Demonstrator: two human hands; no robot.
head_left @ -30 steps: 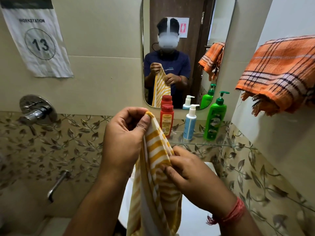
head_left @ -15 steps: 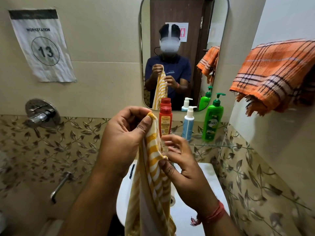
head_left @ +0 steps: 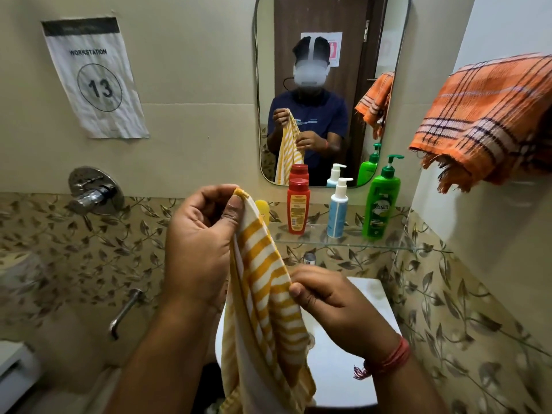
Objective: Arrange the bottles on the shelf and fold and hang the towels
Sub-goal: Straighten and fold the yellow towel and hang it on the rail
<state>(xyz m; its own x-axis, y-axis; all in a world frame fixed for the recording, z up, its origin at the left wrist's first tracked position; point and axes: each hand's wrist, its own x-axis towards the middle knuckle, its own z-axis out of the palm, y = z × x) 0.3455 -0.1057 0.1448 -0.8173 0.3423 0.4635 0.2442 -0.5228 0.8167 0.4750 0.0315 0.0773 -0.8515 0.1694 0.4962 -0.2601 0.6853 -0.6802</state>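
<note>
- A paper sign (head_left: pixel 95 77) on the plain beige wall reads "WORKSTATION" over a circled "13"; its top edge carries a dark band.
- On the glass shelf (head_left: pixel 343 245) under the mirror (head_left: pixel 328 91) stand three bottles in a row: a red bottle (head_left: pixel 297 206) with a yellow label too small to read, a white-and-blue pump bottle (head_left: pixel 337 209) beside it, and a green pump bottle (head_left: pixel 380 204) marked "Vatika" at the right end.
- A small yellow item (head_left: pixel 263 209) shows just left of the red bottle, partly hidden by the towel (what it is cannot be told).
- The left hand (head_left: pixel 203 237) pinches the top corner of the yellow-striped towel (head_left: pixel 265 300), thumb pressed against curled fingers.
- The right hand (head_left: pixel 331 306), with a red thread on its wrist, grips the towel's edge lower down, fingers closed on the cloth; the rest hangs down in front of the white basin (head_left: pixel 367 339).
- An orange plaid towel (head_left: pixel 490 118) hangs draped high on the right wall, fringe dangling.
- The lower walls carry leaf-patterned tiles (head_left: pixel 74 243); a chrome tap fitting (head_left: pixel 95 192) sits at the left, with a spout (head_left: pixel 124 313) below.
- The mirror reflects the person holding the striped towel (a door behind bears a small notice, unreadable).
</note>
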